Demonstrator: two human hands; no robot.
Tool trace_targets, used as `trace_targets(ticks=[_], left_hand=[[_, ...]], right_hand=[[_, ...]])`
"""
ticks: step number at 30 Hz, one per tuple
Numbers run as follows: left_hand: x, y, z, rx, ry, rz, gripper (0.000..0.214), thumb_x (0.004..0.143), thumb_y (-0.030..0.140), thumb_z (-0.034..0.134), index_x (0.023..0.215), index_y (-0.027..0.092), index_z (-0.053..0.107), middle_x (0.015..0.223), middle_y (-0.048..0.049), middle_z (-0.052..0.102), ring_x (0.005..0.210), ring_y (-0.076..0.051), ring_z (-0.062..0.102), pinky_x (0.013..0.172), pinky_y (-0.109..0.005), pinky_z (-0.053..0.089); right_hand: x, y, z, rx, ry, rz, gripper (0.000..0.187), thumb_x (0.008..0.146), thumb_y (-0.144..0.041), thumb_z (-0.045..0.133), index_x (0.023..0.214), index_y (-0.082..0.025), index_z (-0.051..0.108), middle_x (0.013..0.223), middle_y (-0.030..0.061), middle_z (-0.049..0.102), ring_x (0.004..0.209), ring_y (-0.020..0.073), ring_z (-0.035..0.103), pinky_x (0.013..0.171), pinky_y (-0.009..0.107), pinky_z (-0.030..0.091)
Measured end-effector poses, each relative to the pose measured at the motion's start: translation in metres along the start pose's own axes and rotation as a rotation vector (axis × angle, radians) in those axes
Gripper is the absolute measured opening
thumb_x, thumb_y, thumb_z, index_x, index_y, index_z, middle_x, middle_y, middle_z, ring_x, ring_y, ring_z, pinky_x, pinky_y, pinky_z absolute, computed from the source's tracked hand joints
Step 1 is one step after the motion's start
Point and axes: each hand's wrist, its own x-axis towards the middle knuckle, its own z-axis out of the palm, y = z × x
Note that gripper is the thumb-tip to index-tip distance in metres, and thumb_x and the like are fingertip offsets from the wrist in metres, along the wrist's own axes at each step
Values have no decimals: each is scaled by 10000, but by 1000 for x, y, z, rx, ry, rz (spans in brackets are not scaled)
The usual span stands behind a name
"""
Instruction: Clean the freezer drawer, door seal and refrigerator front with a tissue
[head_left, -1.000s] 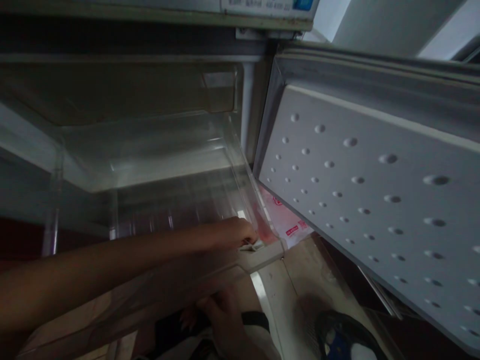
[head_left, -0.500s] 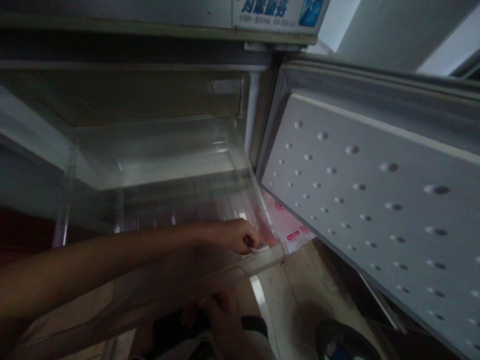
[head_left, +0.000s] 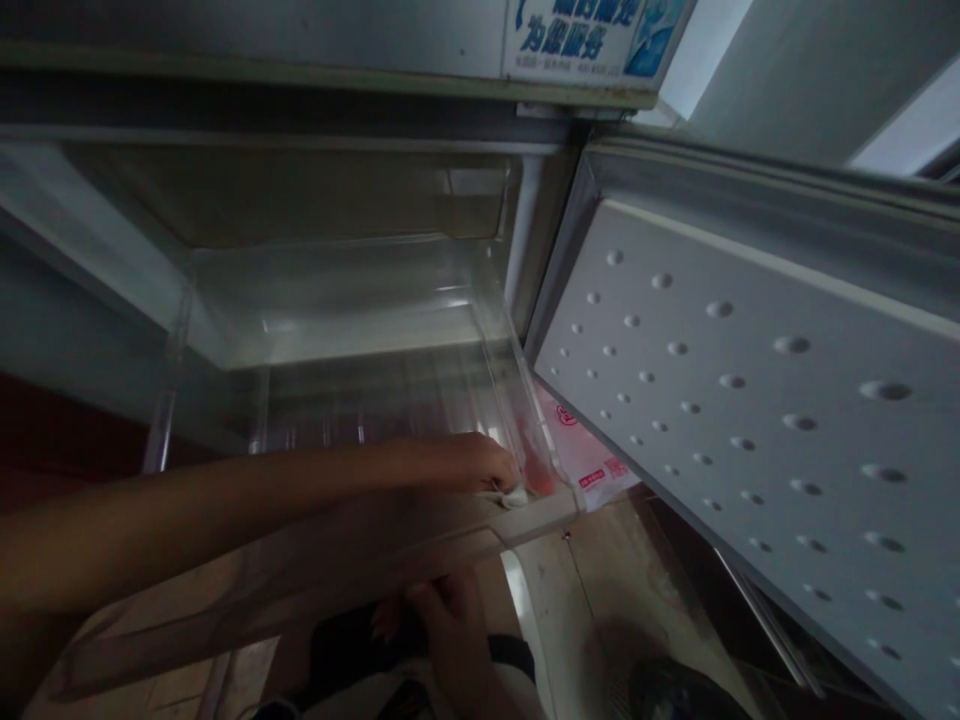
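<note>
Pale cloth [head_left: 514, 497] being pinched in tightly curled fingers of left hand [head_left: 487, 462], right of frame centre, at near right corner of clear drawer [head_left: 540, 515]. Cloth lying just below and right of knuckles. Drawer's long front edge running from lower left up to that corner. Right hand [head_left: 454, 625] being held lower centre, below edge, farther from cloth; whether anything being gripped there, cannot tell in dim view.

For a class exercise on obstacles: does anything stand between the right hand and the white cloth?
Yes, the clear drawer's front rim. The left hand holds the white cloth just inside it, near the right corner; the right hand is on the near side.
</note>
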Motion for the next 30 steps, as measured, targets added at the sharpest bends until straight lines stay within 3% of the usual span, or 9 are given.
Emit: trace_targets(ticks=[4, 9, 12, 17, 23, 26, 30], left_hand=[[-2, -23, 11, 190, -49, 58, 210, 889, 94, 495, 750, 160, 638, 831, -79, 675, 773, -164, 584, 694, -248, 397], [-6, -37, 16, 68, -15, 36, 141, 853, 117, 574, 764, 132, 683, 813, -94, 703, 737, -165, 612, 687, -243, 419], [-12, -37, 13, 31, 32, -7, 89, 831, 128, 618, 783, 116, 691, 790, -77, 704, 697, -145, 616, 660, -221, 428], [-28, -15, -2, -304, 135, -92, 135, 836, 188, 621, 743, 114, 685, 688, -17, 624, 629, -102, 559, 585, -188, 402], [-44, 28, -21, -626, 207, -226, 72, 794, 167, 620, 792, 124, 678, 772, -3, 615, 680, -93, 557, 611, -184, 421], [-47, 35, -22, -597, 242, -230, 65, 776, 109, 607, 802, 123, 665, 769, 4, 603, 671, -88, 548, 621, -186, 419], [-44, 23, -11, -353, 278, -112, 96, 818, 95, 568, 776, 126, 649, 731, -1, 575, 685, -102, 546, 647, -199, 406]], right_hand=[[1, 3, -2, -20, -11, 4, 265, 765, -294, 566, 587, -143, 691, 510, 33, 630, 451, 112, 557, 488, 203, 432], [0, 9, -2, -35, 58, -20, 238, 754, -309, 595, 619, -144, 701, 504, 26, 630, 450, 112, 561, 486, 197, 439], [1, 5, 2, -17, 31, -51, 240, 754, -308, 593, 601, -156, 696, 496, 21, 628, 445, 110, 562, 481, 191, 437], [3, -1, 6, 10, -24, -79, 246, 769, -294, 583, 601, -162, 705, 488, 16, 628, 423, 100, 554, 456, 175, 419], [4, -4, 8, 16, -21, -75, 259, 767, -291, 576, 580, -163, 703, 481, 21, 628, 421, 99, 554, 461, 172, 426], [3, -5, 9, 6, -9, -77, 257, 768, -283, 570, 580, -166, 701, 477, 17, 626, 406, 89, 538, 451, 162, 417], [1, -4, 9, -10, 29, -61, 261, 764, -287, 569, 570, -165, 693, 459, 15, 617, 391, 85, 531, 440, 155, 416]])
